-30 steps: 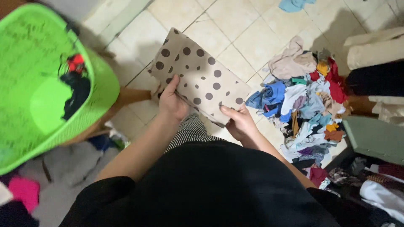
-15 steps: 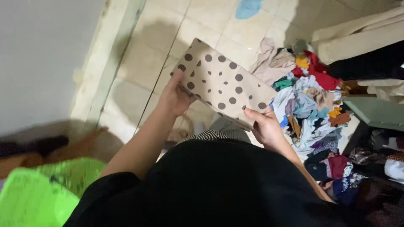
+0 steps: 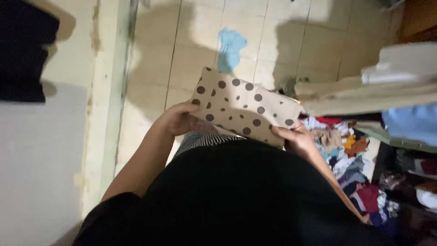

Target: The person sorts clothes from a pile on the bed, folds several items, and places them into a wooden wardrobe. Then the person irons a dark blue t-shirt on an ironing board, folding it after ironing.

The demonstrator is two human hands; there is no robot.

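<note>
In the head view, you held a folded beige cloth with dark brown polka dots (image 3: 243,105) flat between both hands, out in front of your black top and above the tiled floor (image 3: 200,36). Your left hand (image 3: 178,120) gripped its left end, thumb on top near the edge and the other fingers curled underneath (mostly hidden, so I could not tell how far they spread). Your right hand (image 3: 297,138) pinched the lower right corner, fingers pressed close together against the fabric.

The cloth sat level and tidy, its layers aligned along the long edge. A scrap of light blue fabric (image 3: 231,48) lay on the tiles beyond it, well apart. To your right, a heap of mixed coloured clothes (image 3: 350,155) spread over the floor beside a piece of furniture stacked with folded pale fabrics (image 3: 364,91).

To have handled this fold well, I judged you needed even tension from both ends, with thumbs kept flat on top so the layers could not slide (the right corner looked the likeliest to slip), and the bundle held level.
</note>
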